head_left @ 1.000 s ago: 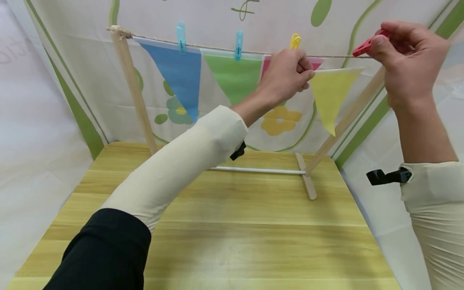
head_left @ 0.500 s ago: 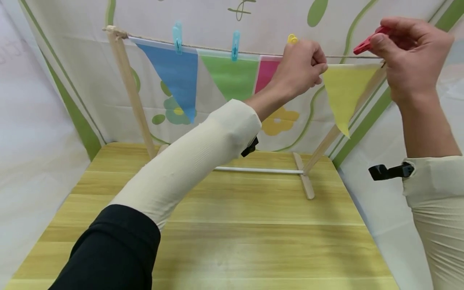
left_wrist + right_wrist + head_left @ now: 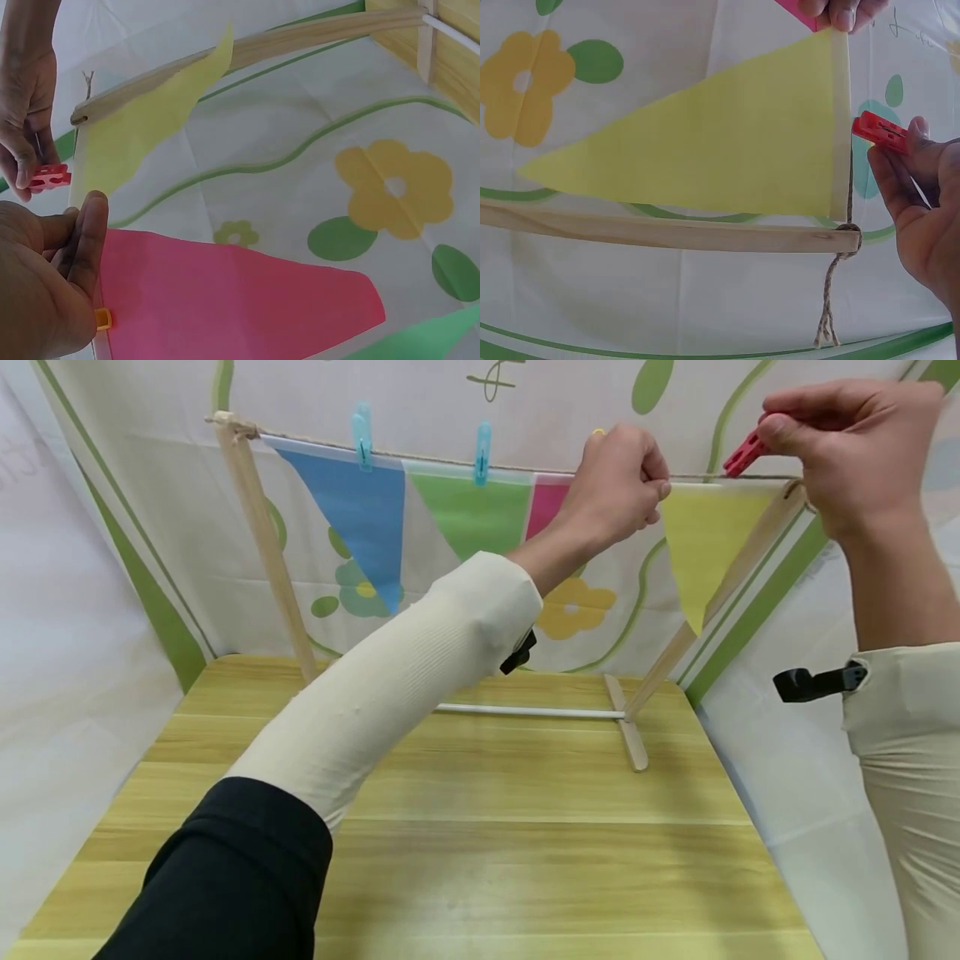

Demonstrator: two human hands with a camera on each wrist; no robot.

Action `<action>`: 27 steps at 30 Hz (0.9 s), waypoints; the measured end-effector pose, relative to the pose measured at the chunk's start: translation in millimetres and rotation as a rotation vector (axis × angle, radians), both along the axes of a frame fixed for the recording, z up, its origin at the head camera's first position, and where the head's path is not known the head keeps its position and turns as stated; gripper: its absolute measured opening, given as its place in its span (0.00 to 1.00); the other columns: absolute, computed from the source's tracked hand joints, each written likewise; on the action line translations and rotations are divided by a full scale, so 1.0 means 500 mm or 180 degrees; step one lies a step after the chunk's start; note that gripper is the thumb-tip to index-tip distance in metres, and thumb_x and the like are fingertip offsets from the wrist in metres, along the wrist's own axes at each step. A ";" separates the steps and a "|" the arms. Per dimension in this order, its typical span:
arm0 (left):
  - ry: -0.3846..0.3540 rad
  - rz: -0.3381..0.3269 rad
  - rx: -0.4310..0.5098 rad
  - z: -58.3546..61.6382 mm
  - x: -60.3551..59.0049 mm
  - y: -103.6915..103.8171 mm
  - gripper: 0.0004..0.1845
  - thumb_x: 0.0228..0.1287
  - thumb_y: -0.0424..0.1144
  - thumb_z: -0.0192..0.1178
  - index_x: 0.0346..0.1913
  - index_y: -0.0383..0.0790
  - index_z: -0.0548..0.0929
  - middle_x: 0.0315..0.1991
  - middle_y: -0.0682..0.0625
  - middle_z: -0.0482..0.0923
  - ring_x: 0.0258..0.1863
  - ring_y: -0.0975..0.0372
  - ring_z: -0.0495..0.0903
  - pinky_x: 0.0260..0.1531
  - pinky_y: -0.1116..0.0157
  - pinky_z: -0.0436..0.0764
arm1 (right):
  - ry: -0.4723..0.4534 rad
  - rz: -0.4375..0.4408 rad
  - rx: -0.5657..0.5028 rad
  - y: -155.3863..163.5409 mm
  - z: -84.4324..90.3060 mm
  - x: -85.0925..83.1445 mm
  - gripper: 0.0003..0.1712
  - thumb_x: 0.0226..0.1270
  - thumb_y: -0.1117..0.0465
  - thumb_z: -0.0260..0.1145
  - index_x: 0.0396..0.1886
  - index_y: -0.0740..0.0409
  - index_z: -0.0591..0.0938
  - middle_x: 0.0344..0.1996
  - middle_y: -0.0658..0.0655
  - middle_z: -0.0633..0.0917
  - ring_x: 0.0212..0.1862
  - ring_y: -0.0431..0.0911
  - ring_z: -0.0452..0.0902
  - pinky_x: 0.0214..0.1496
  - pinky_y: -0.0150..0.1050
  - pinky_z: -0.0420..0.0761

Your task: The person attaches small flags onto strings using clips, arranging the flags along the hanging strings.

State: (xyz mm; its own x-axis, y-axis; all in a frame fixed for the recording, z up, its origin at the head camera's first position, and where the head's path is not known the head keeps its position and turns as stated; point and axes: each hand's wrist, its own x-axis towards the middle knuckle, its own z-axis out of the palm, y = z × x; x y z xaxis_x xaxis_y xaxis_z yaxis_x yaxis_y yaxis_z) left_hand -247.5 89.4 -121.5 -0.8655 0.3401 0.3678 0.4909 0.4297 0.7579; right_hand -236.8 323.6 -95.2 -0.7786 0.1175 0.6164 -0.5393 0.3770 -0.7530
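A twine line (image 3: 450, 461) runs between two slanted wooden posts (image 3: 258, 543). Blue (image 3: 352, 518), green (image 3: 472, 514) and pink (image 3: 547, 506) pennants hang from it. My left hand (image 3: 658, 493) pinches the top left corner of a yellow pennant (image 3: 705, 539) against the line, beside a yellow peg (image 3: 103, 319). My right hand (image 3: 771, 428) grips a red clothespin (image 3: 742, 452) just above the line, near the right post's tip (image 3: 832, 240). In the right wrist view the red clothespin (image 3: 881, 131) sits close to the yellow pennant's (image 3: 727, 150) top hem.
Two light blue pegs (image 3: 362, 422) (image 3: 482, 439) hold the blue and green pennants. The stand's white crossbar (image 3: 525, 712) and wooden foot (image 3: 630, 739) rest at the back of the yellow wooden table (image 3: 487, 843). Flower-print cloth (image 3: 577, 610) hangs behind.
My left hand moved right and up, lifting the yellow pennant's top edge to the line. The right hand brought the red clothespin down closer to the line near the right post.
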 end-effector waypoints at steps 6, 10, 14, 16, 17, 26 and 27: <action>0.0008 0.0081 -0.0036 0.003 -0.004 -0.001 0.10 0.86 0.32 0.62 0.50 0.36 0.94 0.48 0.47 0.95 0.35 0.65 0.91 0.40 0.74 0.89 | -0.0103 0.0042 0.0103 0.003 0.008 -0.017 0.06 0.75 0.66 0.77 0.46 0.62 0.97 0.37 0.41 0.96 0.38 0.32 0.92 0.53 0.19 0.87; -0.0027 0.0119 0.0006 0.003 -0.006 -0.003 0.10 0.86 0.33 0.62 0.51 0.36 0.94 0.49 0.48 0.95 0.35 0.65 0.91 0.40 0.75 0.89 | -0.0089 0.0042 0.0183 -0.002 0.005 -0.024 0.06 0.75 0.67 0.77 0.45 0.62 0.97 0.35 0.39 0.96 0.37 0.33 0.92 0.54 0.20 0.87; -0.0038 0.0116 0.0031 0.002 -0.006 -0.002 0.10 0.86 0.33 0.62 0.51 0.36 0.94 0.49 0.48 0.94 0.35 0.65 0.91 0.40 0.74 0.89 | -0.0117 -0.0033 0.0292 -0.006 0.001 -0.022 0.05 0.75 0.65 0.78 0.43 0.61 0.98 0.32 0.36 0.95 0.35 0.31 0.91 0.38 0.18 0.82; -0.0022 0.0113 0.0020 0.001 -0.006 -0.001 0.11 0.86 0.33 0.62 0.50 0.36 0.94 0.50 0.48 0.94 0.35 0.65 0.91 0.40 0.74 0.89 | -0.0153 -0.0030 0.0320 -0.007 -0.002 -0.020 0.05 0.74 0.64 0.78 0.43 0.61 0.98 0.31 0.36 0.95 0.35 0.31 0.91 0.31 0.18 0.76; -0.0020 0.0111 0.0017 0.001 -0.006 0.000 0.11 0.87 0.33 0.62 0.50 0.36 0.94 0.50 0.48 0.94 0.35 0.65 0.91 0.40 0.74 0.89 | -0.0174 -0.0014 0.0327 -0.007 -0.004 -0.019 0.06 0.74 0.65 0.79 0.43 0.62 0.98 0.31 0.36 0.95 0.35 0.31 0.91 0.31 0.17 0.76; -0.0104 0.0118 0.0077 0.000 -0.007 0.001 0.10 0.86 0.34 0.62 0.51 0.37 0.95 0.48 0.48 0.94 0.36 0.65 0.91 0.40 0.74 0.89 | -0.0378 0.0118 0.0538 0.008 -0.014 -0.018 0.09 0.74 0.65 0.79 0.49 0.61 0.97 0.33 0.35 0.95 0.38 0.29 0.92 0.41 0.16 0.81; -0.0110 0.0119 0.0085 0.001 -0.008 0.001 0.10 0.86 0.34 0.63 0.51 0.37 0.95 0.49 0.49 0.94 0.36 0.65 0.91 0.40 0.74 0.89 | -0.0405 0.0093 0.0630 0.011 -0.013 -0.017 0.09 0.75 0.64 0.79 0.51 0.59 0.97 0.33 0.33 0.94 0.38 0.28 0.92 0.39 0.16 0.80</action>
